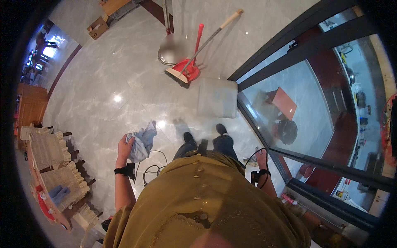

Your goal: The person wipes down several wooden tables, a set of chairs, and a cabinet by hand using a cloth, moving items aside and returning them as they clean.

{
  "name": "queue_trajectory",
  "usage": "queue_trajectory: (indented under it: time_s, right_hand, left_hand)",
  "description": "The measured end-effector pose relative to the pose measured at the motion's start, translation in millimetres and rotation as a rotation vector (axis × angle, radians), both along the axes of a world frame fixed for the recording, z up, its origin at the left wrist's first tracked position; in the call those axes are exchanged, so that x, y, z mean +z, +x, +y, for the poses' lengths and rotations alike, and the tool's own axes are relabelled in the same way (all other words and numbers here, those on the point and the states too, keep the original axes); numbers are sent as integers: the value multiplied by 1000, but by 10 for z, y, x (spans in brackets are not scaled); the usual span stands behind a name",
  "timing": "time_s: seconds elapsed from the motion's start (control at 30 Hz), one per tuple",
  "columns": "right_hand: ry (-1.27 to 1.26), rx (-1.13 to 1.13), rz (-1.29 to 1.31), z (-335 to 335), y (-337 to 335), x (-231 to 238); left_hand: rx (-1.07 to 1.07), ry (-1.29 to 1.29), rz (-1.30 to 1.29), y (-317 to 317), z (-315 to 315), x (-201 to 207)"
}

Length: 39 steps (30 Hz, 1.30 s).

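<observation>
Your left hand (125, 147) grips a crumpled, pale blue fabric cloth (143, 142) by its near-left part, fingers closed over it; the cloth hangs out to the left of your dark shoes (189, 138). Your right hand (261, 158) is down by your right side, close to the black-framed glass door (297, 103); a thin black cable loops around it, and you cannot tell from here whether its fingers are closed on anything. Each wrist wears a black strap (120, 170). Ahead of you, on the glossy grey marbled floor (111, 78), a long-handled broom with a pale wooden head (176, 76) overlaps a red plastic dustpan (192, 73). A grey, square-topped block with rounded corners (217, 98) sits nearer you, beside the door frame. Chairs with cream ruffled covers (46, 149) line your left.
</observation>
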State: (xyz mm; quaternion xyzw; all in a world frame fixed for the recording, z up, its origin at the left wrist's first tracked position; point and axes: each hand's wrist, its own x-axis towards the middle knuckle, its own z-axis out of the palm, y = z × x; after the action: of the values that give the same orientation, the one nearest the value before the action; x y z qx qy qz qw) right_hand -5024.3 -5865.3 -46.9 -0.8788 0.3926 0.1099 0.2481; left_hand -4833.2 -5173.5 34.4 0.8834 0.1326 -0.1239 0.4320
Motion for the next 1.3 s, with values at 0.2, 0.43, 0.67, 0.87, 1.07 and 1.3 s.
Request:
queue_trajectory:
  time_s: [0.2,0.43,0.67,0.87,1.07,1.3]
  right_hand:
    - [-154,173,-33,-208,518,-26]
    - [-160,285,-184,-524,1309,-233]
    - [90,258,-135,-157,2346,374]
    - [216,234,-65,-475,2841,-519]
    - [276,182,90,-856,3262,-2398]
    - [702,-49,157,-1140,3581,-3865]
  left_hand:
    - [167,172,105,-519,452,-205]
    - [287,107,197,-1283,610,-680]
    - [337,17,456,-1687,246,-744]
    - [224,21,350,-1002,-344,-1152]
    - [-11,-30,350,526,-2202,-1805]
    - [-14,44,325,1683,-3743,-3802]
